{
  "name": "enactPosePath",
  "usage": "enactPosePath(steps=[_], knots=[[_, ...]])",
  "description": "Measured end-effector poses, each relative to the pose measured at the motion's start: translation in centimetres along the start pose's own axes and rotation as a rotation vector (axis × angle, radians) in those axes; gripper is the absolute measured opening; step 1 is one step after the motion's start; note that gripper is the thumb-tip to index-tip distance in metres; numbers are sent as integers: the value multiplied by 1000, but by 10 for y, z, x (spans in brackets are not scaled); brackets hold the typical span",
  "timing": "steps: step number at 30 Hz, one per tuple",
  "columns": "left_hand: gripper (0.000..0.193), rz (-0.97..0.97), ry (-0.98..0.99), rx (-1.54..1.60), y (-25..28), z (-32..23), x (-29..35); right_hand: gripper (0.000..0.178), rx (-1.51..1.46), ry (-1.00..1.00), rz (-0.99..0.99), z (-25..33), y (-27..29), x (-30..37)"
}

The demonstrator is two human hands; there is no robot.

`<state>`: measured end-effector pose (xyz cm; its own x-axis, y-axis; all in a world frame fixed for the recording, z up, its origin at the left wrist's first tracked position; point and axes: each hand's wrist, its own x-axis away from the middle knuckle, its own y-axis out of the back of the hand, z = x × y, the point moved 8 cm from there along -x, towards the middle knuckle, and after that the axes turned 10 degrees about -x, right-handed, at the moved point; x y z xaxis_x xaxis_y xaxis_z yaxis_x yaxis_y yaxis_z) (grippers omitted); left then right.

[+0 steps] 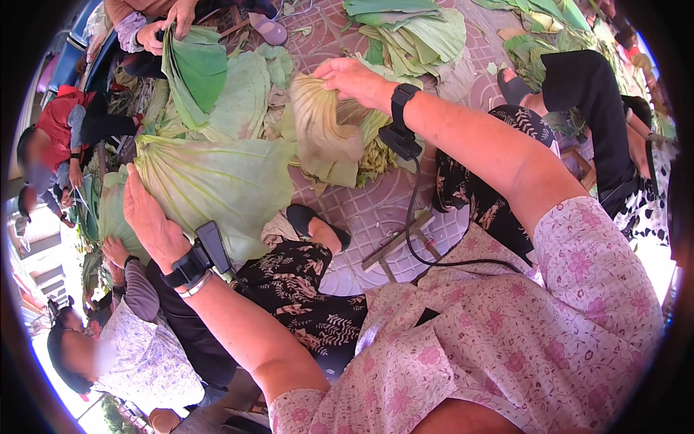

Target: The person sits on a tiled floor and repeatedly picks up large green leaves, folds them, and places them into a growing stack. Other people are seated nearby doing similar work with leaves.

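Observation:
My left hand (150, 220) is at the left edge of a large pale green lotus leaf (224, 181), its fingers lying along the rim and part of them hidden. The leaf spreads out over my lap side, veins fanning from its upper left corner. Farther out, my right hand (356, 81) pinches the top of a limp, yellow-brown withered leaf (322, 126), which hangs down in folds. Beneath the withered leaf lies a heap of crumpled yellow-green leaves (376, 155).
Several layered lotus leaves (242, 94) lie beyond my left hand, and a fanned leaf stack (419, 40) is at the far middle. Another person's hands (168, 27) hold a dark green leaf. Co-workers sit on both sides. A low wooden stool (394, 246) stands on the paving.

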<state>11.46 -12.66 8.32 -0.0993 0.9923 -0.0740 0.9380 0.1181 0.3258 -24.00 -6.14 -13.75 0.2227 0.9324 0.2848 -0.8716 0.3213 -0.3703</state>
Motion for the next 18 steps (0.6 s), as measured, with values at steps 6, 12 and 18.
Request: enactPosePath(steps=[6,12,18], knots=[[40,-32,-67,31,17,7,-6,25,-64,13,-311,-11,20,-7],[40,-78,-39,8,1,-4,6,31,832,0,-443,-90,111,-19],[37,1,-77,36,-15,3,-2,17,201,-142,-144,-90,100,-30]])
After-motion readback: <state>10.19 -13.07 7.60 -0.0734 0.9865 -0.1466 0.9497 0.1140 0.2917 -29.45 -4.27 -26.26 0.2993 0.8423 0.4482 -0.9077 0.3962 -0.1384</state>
